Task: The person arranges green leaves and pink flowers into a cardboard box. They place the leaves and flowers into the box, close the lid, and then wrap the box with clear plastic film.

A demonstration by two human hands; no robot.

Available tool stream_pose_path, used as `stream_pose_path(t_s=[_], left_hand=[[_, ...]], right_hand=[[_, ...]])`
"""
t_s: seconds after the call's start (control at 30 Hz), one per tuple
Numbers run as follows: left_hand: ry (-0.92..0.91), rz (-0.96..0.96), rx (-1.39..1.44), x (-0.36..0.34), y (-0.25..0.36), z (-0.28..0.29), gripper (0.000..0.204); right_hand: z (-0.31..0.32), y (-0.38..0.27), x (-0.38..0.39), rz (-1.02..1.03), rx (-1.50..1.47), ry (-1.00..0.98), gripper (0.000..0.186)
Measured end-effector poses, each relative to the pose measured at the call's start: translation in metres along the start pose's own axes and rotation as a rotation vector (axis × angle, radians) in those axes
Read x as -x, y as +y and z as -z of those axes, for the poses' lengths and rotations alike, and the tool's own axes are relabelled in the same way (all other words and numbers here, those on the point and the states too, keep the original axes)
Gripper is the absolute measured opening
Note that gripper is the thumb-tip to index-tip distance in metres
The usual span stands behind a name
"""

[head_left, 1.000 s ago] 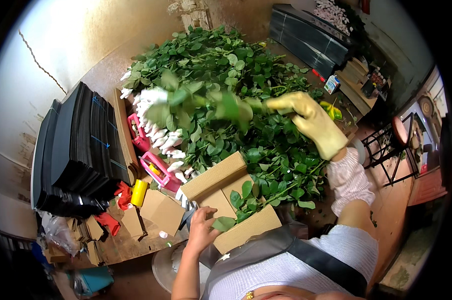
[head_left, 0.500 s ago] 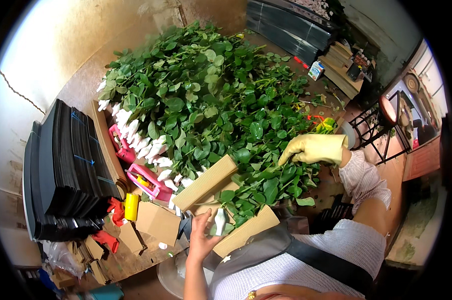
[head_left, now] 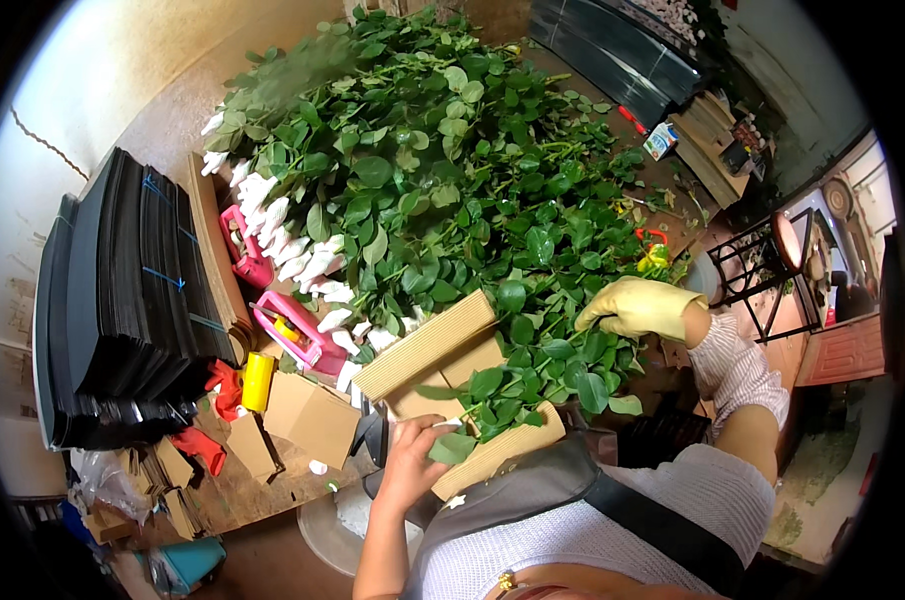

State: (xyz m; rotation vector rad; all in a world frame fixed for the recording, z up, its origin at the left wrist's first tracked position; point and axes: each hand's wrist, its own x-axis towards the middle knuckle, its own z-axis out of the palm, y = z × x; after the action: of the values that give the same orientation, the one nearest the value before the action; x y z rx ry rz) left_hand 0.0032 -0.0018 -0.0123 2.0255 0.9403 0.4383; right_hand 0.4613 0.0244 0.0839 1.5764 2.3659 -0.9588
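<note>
My bare left hand (head_left: 415,458) is closed at the lower end of a corrugated cardboard wrapper (head_left: 423,350), fingers round a white-netted flower head, only a bit of which shows. Leafy stems (head_left: 533,375) run from there to the right along the wrapper, between its two raised sides. My right hand (head_left: 645,308), in a yellow rubber glove, curls round these stems at their far right end; leaves partly hide its fingertips. Beyond lies a big heap of leafy cut flowers (head_left: 423,180), their white-netted heads (head_left: 293,255) facing left.
Pink tape dispensers (head_left: 308,335) stand left of the heap, with a yellow roll (head_left: 258,382) and cardboard pieces (head_left: 310,415) nearer me. Stacked black sheets (head_left: 138,290) rise at the left table edge. A stool (head_left: 785,242) stands right, and a plastic tub (head_left: 338,525) below the table edge.
My left hand has closed round the netted flower head, which stood in view beside its spread fingers before. My gloved right hand stays at the stems. The view has shifted a little.
</note>
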Motion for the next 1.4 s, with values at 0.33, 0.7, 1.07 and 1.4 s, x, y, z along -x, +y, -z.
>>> stream_pose_path(t_s=[0.33, 0.7, 1.07, 1.4], left_hand=[[-0.063, -0.065, 0.02, -0.01, 0.002, 0.02, 0.038], [0.214, -0.031, 0.015, -0.009, -0.001, -0.013, 0.015], [0.257, -0.073, -0.026, -0.007, 0.0, -0.01, 0.012], [0.346, 0.293, 0.563, -0.001, -0.029, -0.034, 0.058]], right_hand=[[0.062, -0.018, -0.269, -0.193, 0.587, 0.66, 0.034], [0.128, -0.038, -0.222, 0.019, 0.392, 0.814, 0.016], [0.112, -0.014, -0.115, 0.379, 0.426, 1.185, 0.043], [0.046, -0.043, -0.067, 0.578, 0.272, 0.841, 0.042]])
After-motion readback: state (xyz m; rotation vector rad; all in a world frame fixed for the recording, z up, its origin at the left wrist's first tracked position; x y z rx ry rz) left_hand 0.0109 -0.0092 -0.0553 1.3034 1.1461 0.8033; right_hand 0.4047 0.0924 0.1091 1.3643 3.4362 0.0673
